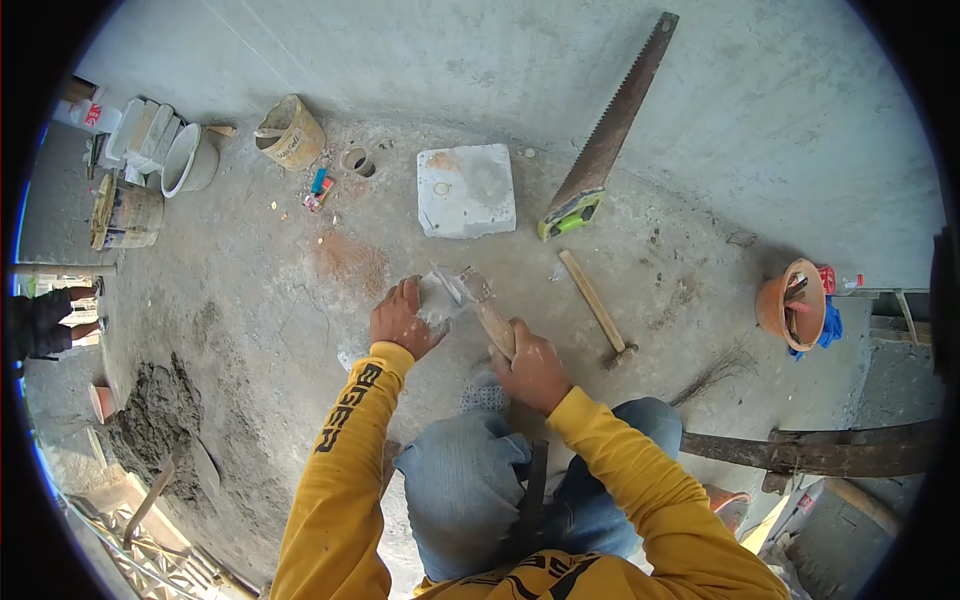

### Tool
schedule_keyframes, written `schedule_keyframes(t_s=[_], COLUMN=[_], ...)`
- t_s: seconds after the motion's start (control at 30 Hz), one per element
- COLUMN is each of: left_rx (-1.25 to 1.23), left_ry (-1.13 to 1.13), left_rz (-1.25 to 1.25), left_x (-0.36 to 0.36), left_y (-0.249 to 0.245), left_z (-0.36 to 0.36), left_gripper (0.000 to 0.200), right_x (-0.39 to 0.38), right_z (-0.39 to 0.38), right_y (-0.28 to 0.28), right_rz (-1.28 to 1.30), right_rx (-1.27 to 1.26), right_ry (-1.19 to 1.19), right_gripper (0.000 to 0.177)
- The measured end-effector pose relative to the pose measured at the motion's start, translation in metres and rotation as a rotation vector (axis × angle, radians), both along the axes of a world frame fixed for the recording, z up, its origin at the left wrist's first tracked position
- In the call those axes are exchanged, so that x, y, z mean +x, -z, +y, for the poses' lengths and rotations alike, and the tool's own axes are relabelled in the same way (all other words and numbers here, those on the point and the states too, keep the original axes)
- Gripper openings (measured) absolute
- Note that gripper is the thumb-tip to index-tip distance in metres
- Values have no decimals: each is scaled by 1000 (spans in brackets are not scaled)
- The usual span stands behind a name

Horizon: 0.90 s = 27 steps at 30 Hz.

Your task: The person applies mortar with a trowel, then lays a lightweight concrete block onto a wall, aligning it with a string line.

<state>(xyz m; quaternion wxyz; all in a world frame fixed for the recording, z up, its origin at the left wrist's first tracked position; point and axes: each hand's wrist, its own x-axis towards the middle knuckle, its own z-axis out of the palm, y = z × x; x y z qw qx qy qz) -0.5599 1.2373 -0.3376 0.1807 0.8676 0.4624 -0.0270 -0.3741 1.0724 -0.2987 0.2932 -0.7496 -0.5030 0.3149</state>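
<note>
Head view, and out at the far left there's a bystander (50, 322) in dark clothing, with a heap of wet mortar (165, 410) lower down. Moving right: a white tub (197, 163), then a cream bucket (295, 140) carrying dark lettering, too small to read surely. Big dark capitals run along the yellow left sleeve (352, 425), too skewed to spell out with confidence.

Now the action: the left hand (404, 318) has its fingers bent round the near-left side of a pale chunk (436, 300), held just above the floor, in front of the knees. It looks rigid, fairly light and dusty, likely to crumble or chip at its edges; the broad side away from the blade looks the safest hold. Right against it, the blurred head of a wooden-handled tool (495, 328); that handle looks stiff, the weight probably up at the head. The right hand (531, 370) has its fingers wrapped round the lower handle.

Beyond them sits a squarish white block (466, 192); on to the green-handled saw (612, 135), the hammer (595, 300), and finally an orange bucket (772, 303) beside blue cloth (832, 325).
</note>
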Motion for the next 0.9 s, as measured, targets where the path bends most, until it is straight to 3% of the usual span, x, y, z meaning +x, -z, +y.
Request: schedule_keyframes(t_s=[0.1, 0.2, 0.3, 0.37, 0.47, 0.6, 0.7, 0.8, 0.9], left_rx=[-5, -19, -17, -27, -30, -28, -48, -40, -47], left_ry=[-23, -37, -19, -36, -53, -48, -49, -45, -60], left_rz=[15, 44, 53, 69, 95, 93, 107, 132, 139], left_x=[5, 7, 7, 9, 18, 11, 11, 13, 14], left_y=[-3, -5, -6, -9, -15, -4, -8, -12, -10], left_z=[0, -1, -1, -2, 3, -1, -1, -3, -2], left_gripper=[85, 85, 85, 85, 84, 84, 85, 88, 90], right_x=[21, 19, 9, 6, 18, 17, 7, 6, 17], right_z=[6, 5, 0, -6, 3, 2, 2, 0, -3], right_y=[-26, -60, -38, 13, 15, -43, -30, 40, 51], right_rz=[66, 51, 73, 44, 39, 81, 135, 93, 10], right_rx=[-35, 134, 122, -61, -136, 16, 122, -267, -66], right_ry=[50, 174, 179, 52, -12, 126, 212, -21, 35], right_gripper=[47, 49, 51, 52, 53, 52, 55, 59, 47])
